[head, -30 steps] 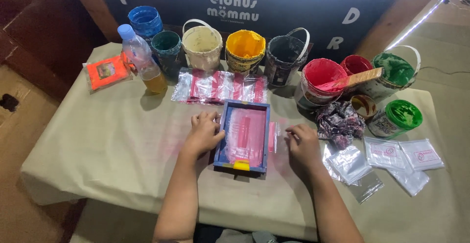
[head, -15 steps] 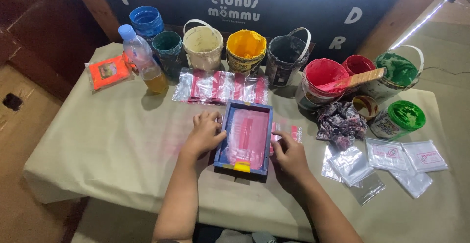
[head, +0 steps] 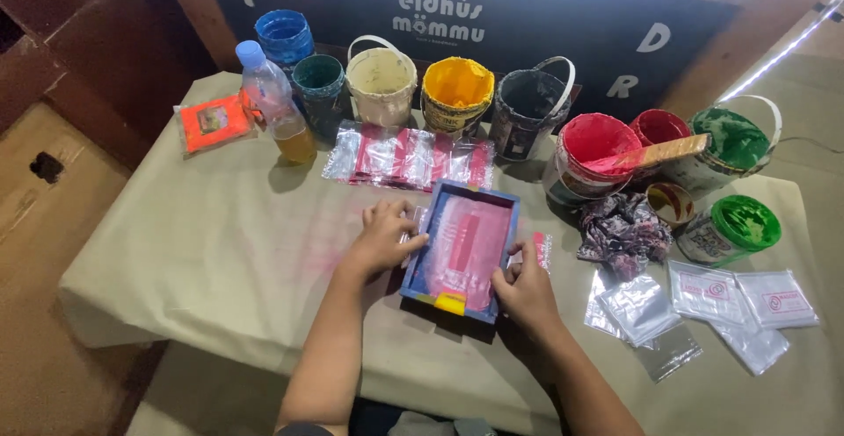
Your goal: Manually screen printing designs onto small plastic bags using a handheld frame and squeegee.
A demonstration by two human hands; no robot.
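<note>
A small blue-framed printing screen (head: 463,250) with a pink mesh lies on the cloth-covered table (head: 220,251). My left hand (head: 384,236) rests against its left edge, fingers curled on the frame. On the right edge of the frame sits my right hand (head: 526,287), gripping it near the front corner. A clear plastic bag with pink print (head: 542,248) peeks out under the frame's right side.
Several paint buckets (head: 454,93) stand in a row at the back, one red bucket (head: 591,156) with a wooden stick across it. A bottle (head: 275,106), printed bags (head: 409,158), a crumpled rag (head: 622,230) and clear bags (head: 703,300) lie around.
My right hand has moved left from the bags onto the frame's right edge. The frame has shifted slightly. My left hand stays at the left edge.
</note>
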